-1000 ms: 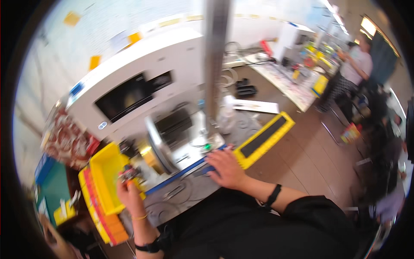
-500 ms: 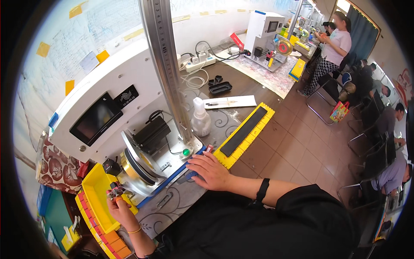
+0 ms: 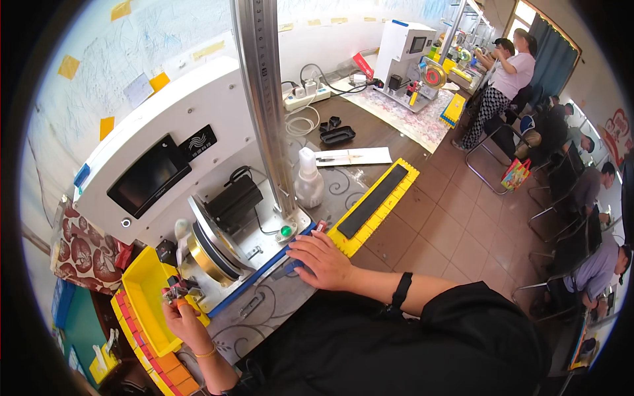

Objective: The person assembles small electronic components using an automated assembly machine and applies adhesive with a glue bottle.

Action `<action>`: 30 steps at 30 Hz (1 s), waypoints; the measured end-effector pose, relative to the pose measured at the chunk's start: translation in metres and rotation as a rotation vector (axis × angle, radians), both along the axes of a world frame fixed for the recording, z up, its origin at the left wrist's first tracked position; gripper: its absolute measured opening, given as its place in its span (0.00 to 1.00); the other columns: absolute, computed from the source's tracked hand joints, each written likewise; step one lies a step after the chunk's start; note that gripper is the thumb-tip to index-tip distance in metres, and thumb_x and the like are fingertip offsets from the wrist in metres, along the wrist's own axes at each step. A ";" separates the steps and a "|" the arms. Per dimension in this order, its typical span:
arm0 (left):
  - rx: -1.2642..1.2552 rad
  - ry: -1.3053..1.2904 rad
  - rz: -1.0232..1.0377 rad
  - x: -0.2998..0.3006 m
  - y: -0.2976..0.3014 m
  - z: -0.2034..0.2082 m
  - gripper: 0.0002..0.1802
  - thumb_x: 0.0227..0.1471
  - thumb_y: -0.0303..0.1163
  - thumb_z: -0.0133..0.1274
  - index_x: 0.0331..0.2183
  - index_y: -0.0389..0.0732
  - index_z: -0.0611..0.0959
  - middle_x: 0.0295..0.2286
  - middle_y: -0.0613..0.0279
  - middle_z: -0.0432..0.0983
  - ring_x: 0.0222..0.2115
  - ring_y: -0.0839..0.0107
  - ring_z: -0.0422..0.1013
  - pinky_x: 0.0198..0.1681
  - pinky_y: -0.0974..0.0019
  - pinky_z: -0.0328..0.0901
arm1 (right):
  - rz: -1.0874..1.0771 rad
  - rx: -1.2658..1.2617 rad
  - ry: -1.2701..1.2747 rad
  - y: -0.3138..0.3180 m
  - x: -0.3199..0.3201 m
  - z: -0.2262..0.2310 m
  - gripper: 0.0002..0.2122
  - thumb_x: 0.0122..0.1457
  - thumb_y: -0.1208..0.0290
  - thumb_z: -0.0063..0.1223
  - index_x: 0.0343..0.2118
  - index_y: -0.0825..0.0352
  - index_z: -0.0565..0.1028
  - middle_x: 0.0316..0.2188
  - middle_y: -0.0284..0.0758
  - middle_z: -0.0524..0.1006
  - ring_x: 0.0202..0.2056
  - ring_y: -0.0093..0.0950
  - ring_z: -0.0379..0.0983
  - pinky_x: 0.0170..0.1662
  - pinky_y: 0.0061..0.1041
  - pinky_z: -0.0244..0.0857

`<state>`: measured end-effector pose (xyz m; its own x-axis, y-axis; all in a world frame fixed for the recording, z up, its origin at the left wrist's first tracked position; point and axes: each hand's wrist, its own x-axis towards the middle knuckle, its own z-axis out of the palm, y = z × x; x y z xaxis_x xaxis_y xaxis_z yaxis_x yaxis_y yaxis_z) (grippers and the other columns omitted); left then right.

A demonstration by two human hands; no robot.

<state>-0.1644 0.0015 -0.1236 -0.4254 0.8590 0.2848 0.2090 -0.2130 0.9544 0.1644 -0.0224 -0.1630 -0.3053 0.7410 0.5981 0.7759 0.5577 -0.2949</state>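
My left hand [image 3: 185, 325] is closed at the front of the white machine [image 3: 198, 86], its fingers pinched round a small metal fitting [image 3: 177, 290] beside the gold-and-black wheel [image 3: 214, 257]. Something orange shows at the fingertips; the fitting's details are too small to make out. Beside that hand stands a yellow bin [image 3: 142, 277]. My right hand [image 3: 325, 263] lies with fingers stretched over the blue edge of the machine's base, near a green button [image 3: 286, 231], and grips nothing. Behind the wheel sits a black motor [image 3: 234, 201].
A clear spray bottle [image 3: 308, 181] stands by the metal column [image 3: 264, 99]. A yellow strip with a black pad [image 3: 375, 201] projects past the table edge. Farther off are a black tray [image 3: 337, 135], a power strip [image 3: 307, 97], a second machine [image 3: 403, 59] and several people along the room.
The view has shifted slightly. A pale object now shows behind the wheel's left side. The standing person in the background has raised their hands. My right hand stays on the base edge.
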 end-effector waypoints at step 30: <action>-0.023 -0.001 0.032 -0.003 -0.002 -0.006 0.07 0.57 0.26 0.45 0.38 0.37 0.75 0.20 0.72 0.64 0.17 0.86 0.56 0.18 0.79 0.55 | 0.016 -0.040 0.010 -0.002 0.002 0.001 0.19 0.52 0.67 0.56 0.49 0.62 0.71 0.49 0.34 0.71 0.56 0.32 0.64 0.62 0.40 0.51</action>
